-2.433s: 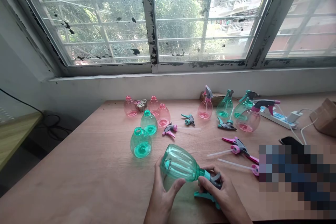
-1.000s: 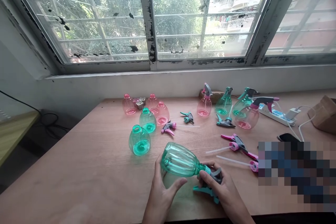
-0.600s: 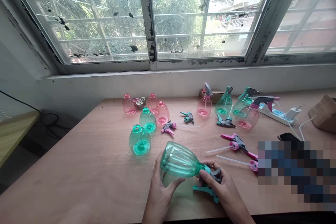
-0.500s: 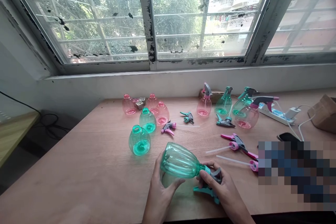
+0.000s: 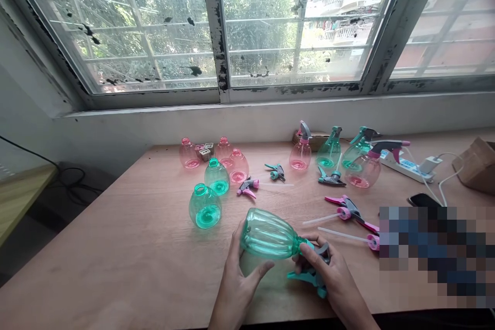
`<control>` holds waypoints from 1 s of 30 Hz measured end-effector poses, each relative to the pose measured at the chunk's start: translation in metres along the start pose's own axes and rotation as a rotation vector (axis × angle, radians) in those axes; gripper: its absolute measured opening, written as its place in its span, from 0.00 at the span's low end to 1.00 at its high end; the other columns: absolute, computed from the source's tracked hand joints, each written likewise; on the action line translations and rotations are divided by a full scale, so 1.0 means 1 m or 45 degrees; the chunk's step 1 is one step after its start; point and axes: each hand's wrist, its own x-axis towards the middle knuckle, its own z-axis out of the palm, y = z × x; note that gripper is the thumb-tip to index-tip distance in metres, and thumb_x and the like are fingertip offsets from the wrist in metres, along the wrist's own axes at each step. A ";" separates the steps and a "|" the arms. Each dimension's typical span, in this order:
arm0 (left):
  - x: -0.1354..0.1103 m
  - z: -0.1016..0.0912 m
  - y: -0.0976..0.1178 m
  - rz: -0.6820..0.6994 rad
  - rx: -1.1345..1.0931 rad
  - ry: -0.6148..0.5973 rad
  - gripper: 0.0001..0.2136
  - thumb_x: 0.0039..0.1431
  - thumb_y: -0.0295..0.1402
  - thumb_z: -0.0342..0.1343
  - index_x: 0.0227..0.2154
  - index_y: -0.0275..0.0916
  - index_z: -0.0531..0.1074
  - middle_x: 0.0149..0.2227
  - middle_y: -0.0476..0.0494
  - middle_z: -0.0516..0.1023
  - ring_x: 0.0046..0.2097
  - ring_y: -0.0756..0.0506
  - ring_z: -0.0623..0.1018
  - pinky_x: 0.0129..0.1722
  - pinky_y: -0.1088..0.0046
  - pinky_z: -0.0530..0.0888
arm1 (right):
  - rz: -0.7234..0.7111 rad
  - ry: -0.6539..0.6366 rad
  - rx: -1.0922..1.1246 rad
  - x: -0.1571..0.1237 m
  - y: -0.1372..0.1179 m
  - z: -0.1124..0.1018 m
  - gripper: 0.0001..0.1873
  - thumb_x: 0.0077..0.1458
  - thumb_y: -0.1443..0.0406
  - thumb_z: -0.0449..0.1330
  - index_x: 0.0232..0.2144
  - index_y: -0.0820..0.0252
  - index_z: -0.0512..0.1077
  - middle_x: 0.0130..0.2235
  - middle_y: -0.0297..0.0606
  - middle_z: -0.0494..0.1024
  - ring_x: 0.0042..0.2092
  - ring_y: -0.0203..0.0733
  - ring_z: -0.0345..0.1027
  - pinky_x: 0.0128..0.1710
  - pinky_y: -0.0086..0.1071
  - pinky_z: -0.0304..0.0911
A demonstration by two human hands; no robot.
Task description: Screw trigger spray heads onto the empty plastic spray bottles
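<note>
A teal see-through spray bottle (image 5: 268, 235) lies on its side above the near edge of the wooden table (image 5: 127, 252). My left hand (image 5: 240, 281) cups its ribbed body from below, thumb and fingers curled round it. My right hand (image 5: 332, 281) is closed on the grey and teal trigger head (image 5: 315, 268) fitted at the bottle's neck.
Two open teal bottles (image 5: 204, 207) and several pink ones (image 5: 236, 166) stand at the middle left. Loose trigger heads with tubes (image 5: 350, 210) lie to the right. Finished spray bottles (image 5: 359, 165), a power strip (image 5: 406, 167), a phone (image 5: 423, 199) and a brown bag (image 5: 477, 165) sit at the back right.
The bottle and both hands have shifted slightly to the right, and the bottle has turned a little in my grip. Everything else on the table stays where it was.
</note>
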 end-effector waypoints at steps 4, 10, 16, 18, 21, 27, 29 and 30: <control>-0.002 -0.001 -0.001 -0.049 -0.054 0.032 0.41 0.56 0.44 0.67 0.68 0.49 0.53 0.68 0.41 0.64 0.70 0.36 0.60 0.69 0.54 0.57 | -0.035 -0.008 -0.119 -0.003 -0.003 0.005 0.19 0.55 0.51 0.69 0.37 0.60 0.76 0.26 0.36 0.81 0.28 0.43 0.75 0.32 0.32 0.70; 0.002 -0.001 -0.003 -0.042 -0.110 0.041 0.37 0.56 0.42 0.67 0.66 0.50 0.59 0.67 0.42 0.67 0.69 0.34 0.63 0.68 0.54 0.59 | -0.045 -0.023 -0.101 -0.004 -0.005 0.007 0.18 0.55 0.52 0.69 0.36 0.60 0.76 0.26 0.35 0.80 0.28 0.42 0.75 0.32 0.33 0.71; 0.003 -0.002 -0.003 -0.022 -0.063 0.021 0.38 0.54 0.41 0.69 0.66 0.51 0.58 0.70 0.43 0.63 0.71 0.35 0.60 0.70 0.54 0.56 | -0.032 -0.021 -0.085 -0.003 -0.003 0.005 0.18 0.56 0.52 0.69 0.37 0.60 0.74 0.26 0.34 0.80 0.28 0.42 0.75 0.32 0.33 0.70; 0.002 -0.002 0.000 -0.033 -0.070 0.020 0.38 0.56 0.43 0.67 0.66 0.49 0.57 0.68 0.42 0.65 0.70 0.36 0.61 0.70 0.54 0.56 | -0.048 -0.050 -0.129 -0.005 -0.003 0.005 0.17 0.57 0.52 0.69 0.36 0.60 0.74 0.27 0.34 0.80 0.29 0.42 0.74 0.33 0.34 0.71; 0.003 -0.001 0.003 -0.057 -0.098 0.059 0.35 0.57 0.45 0.65 0.65 0.46 0.59 0.66 0.41 0.68 0.69 0.35 0.63 0.69 0.55 0.58 | -0.047 -0.083 -0.128 -0.005 -0.002 0.005 0.17 0.57 0.52 0.69 0.37 0.59 0.74 0.27 0.33 0.79 0.30 0.42 0.74 0.34 0.34 0.70; 0.003 0.000 0.002 -0.021 -0.116 0.036 0.34 0.56 0.41 0.68 0.63 0.49 0.61 0.66 0.43 0.68 0.68 0.36 0.65 0.67 0.57 0.60 | -0.007 -0.083 -0.019 -0.001 0.001 0.000 0.17 0.58 0.53 0.68 0.38 0.59 0.74 0.27 0.33 0.79 0.28 0.41 0.74 0.32 0.33 0.69; 0.001 0.000 0.001 -0.028 -0.095 0.026 0.36 0.55 0.41 0.69 0.64 0.49 0.59 0.65 0.42 0.69 0.68 0.36 0.66 0.67 0.57 0.60 | -0.013 -0.078 -0.041 -0.001 0.001 0.001 0.17 0.58 0.52 0.68 0.38 0.59 0.74 0.27 0.33 0.79 0.28 0.41 0.74 0.32 0.33 0.69; 0.001 0.000 0.001 -0.034 -0.086 0.018 0.38 0.55 0.41 0.69 0.65 0.48 0.58 0.65 0.42 0.69 0.68 0.36 0.65 0.67 0.56 0.60 | -0.024 -0.075 -0.069 -0.002 0.000 0.001 0.17 0.58 0.52 0.68 0.38 0.59 0.74 0.26 0.33 0.79 0.28 0.41 0.74 0.32 0.33 0.69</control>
